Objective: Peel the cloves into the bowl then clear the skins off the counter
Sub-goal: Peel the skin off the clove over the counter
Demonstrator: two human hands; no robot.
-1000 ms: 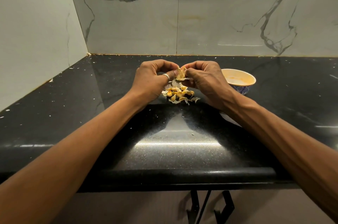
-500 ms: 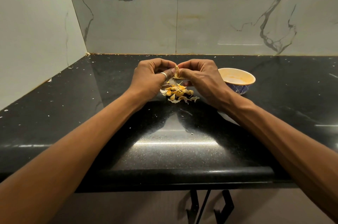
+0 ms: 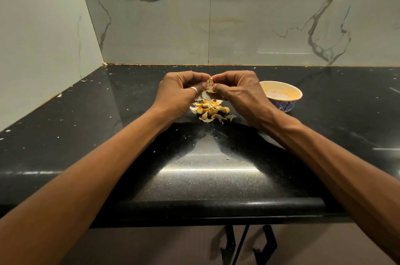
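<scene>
Both hands meet above the black counter (image 3: 129, 134) and pinch one garlic clove (image 3: 210, 86) between their fingertips. My left hand (image 3: 179, 93), with a ring on one finger, holds it from the left. My right hand (image 3: 240, 93) holds it from the right. A strip of pale skin hangs below the clove. Under the hands lies a pile of garlic cloves and skins (image 3: 211, 111). A small bowl (image 3: 281, 95), cream inside and blue-patterned outside, stands just right of my right hand.
Small flakes of skin are scattered over the counter, mostly toward the left wall and back edge. Marble walls close the left side and back. A white object (image 3: 271, 140) peeks out under my right forearm. Cabinet handles (image 3: 246, 245) sit below the counter edge.
Both hands have lifted slightly with the clove and turned it between the fingertips. The pile and the bowl lie as before.
</scene>
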